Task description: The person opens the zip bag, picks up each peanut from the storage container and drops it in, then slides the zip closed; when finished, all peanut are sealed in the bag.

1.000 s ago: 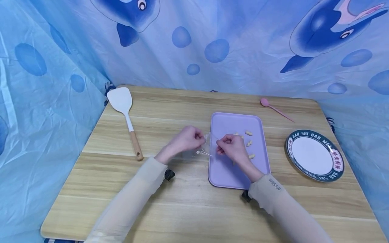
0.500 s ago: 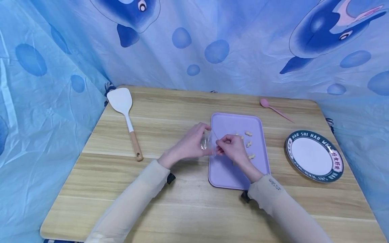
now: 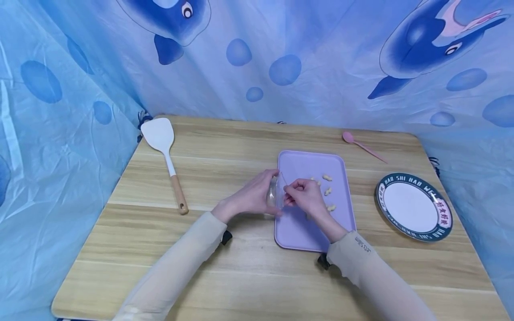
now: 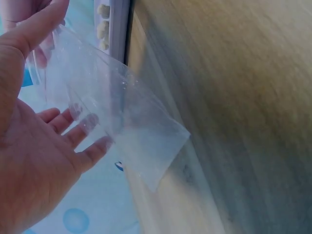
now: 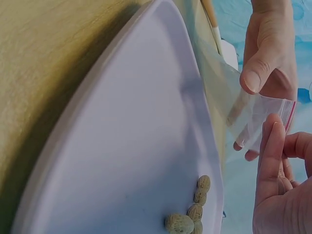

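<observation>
A clear plastic zip bag (image 4: 131,107) hangs between my two hands over the left edge of a lilac tray (image 3: 297,236). My left hand (image 3: 253,196) spans the bag in a wide C, thumb on one side and straight fingers touching the other. A red line marks the zip (image 5: 291,114) in the right wrist view. My right hand (image 3: 307,196) pinches the bag's edge at the mouth end between thumb and fingertips. Several unshelled peanuts (image 5: 195,212) lie on the tray, some of them hidden behind my right hand in the head view.
A white spatula (image 3: 158,133) with a wooden handle lies at the left on the wooden table (image 3: 241,276). At the right are a small pink spoon (image 3: 348,137) and a green-rimmed white plate (image 3: 413,207). Blue patterned sheeting (image 3: 257,58) surrounds the table.
My left hand has let go of its pinch on the bag and spread its thumb and fingers around it. My right hand keeps its pinch in nearly the same place.
</observation>
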The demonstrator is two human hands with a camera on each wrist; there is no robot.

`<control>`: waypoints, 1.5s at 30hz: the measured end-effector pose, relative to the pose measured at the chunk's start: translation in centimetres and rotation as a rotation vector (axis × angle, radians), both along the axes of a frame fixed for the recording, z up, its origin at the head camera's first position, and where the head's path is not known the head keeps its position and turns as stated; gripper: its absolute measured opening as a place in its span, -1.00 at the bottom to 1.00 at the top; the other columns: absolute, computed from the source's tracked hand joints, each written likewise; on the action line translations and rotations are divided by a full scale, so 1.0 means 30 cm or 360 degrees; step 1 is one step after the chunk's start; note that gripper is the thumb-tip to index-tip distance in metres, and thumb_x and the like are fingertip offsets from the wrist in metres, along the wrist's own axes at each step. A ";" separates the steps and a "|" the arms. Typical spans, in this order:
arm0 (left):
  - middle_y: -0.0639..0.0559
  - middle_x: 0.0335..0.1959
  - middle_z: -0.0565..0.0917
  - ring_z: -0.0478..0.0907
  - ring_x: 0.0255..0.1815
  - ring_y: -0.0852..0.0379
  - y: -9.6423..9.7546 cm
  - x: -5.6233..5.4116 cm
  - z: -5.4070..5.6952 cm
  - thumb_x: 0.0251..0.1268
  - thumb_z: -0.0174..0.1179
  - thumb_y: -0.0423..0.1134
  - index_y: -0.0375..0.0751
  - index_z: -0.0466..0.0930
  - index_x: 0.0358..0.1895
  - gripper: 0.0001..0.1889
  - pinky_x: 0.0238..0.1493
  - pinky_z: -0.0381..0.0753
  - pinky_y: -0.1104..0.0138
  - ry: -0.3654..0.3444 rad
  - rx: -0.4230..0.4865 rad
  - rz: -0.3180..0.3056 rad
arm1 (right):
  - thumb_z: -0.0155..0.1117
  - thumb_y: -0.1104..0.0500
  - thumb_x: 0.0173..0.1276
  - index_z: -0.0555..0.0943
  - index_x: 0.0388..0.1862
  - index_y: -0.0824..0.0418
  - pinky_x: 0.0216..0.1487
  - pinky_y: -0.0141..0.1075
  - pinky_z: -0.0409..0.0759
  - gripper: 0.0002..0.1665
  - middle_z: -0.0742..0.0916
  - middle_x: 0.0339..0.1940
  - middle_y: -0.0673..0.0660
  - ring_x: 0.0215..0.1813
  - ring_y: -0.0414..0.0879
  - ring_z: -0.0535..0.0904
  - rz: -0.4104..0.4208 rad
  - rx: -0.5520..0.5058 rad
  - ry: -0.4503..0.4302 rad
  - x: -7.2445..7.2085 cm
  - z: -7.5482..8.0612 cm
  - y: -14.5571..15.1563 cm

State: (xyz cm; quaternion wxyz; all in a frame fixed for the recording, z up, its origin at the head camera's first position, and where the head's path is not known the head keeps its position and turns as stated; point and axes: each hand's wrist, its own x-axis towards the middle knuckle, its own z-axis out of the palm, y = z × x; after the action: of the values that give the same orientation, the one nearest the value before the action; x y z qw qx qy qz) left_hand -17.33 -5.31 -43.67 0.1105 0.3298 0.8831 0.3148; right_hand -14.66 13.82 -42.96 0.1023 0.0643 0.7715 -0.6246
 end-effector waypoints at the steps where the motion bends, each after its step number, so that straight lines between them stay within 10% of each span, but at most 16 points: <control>1: -0.15 0.43 0.30 0.29 0.42 -0.06 -0.001 -0.001 -0.002 -0.22 0.64 0.09 -0.31 -0.01 0.53 0.28 0.44 0.23 0.10 -0.0016 0.0001 -0.0004 | 0.23 0.35 0.38 0.60 -0.32 0.49 -0.47 -0.31 0.69 -0.84 0.73 -0.59 0.15 -0.60 -0.16 0.66 0.0001 -0.0009 -0.0008 0.000 0.000 -0.001; 19: -0.20 0.29 0.31 0.32 0.31 -0.05 -0.015 -0.018 -0.031 -0.11 0.59 -0.27 -0.35 0.07 0.46 0.07 0.41 0.28 0.13 -0.0048 0.0207 -0.0076 | 0.20 0.39 0.40 0.55 -0.33 0.48 -0.47 -0.28 0.70 -0.87 0.73 -0.60 0.16 -0.61 -0.15 0.66 -0.0015 -0.0120 -0.0005 -0.001 -0.010 0.005; 45: -0.08 0.33 0.41 0.37 0.31 0.00 -0.039 -0.013 -0.038 -0.09 0.61 -0.10 -0.27 0.12 0.52 0.09 0.42 0.23 0.01 -0.0050 0.0107 -0.0046 | 0.28 0.29 0.40 0.58 -0.25 0.57 -0.46 -0.37 0.67 -0.74 0.73 -0.56 0.16 -0.56 -0.14 0.67 0.0086 -0.0094 -0.0070 0.014 -0.020 0.032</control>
State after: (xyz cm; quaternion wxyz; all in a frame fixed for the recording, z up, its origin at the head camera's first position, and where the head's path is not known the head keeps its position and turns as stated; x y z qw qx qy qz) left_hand -17.73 -6.49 -44.81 0.1176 0.3412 0.8653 0.3479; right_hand -14.24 14.78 -43.57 0.1381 0.0540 0.7517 -0.6426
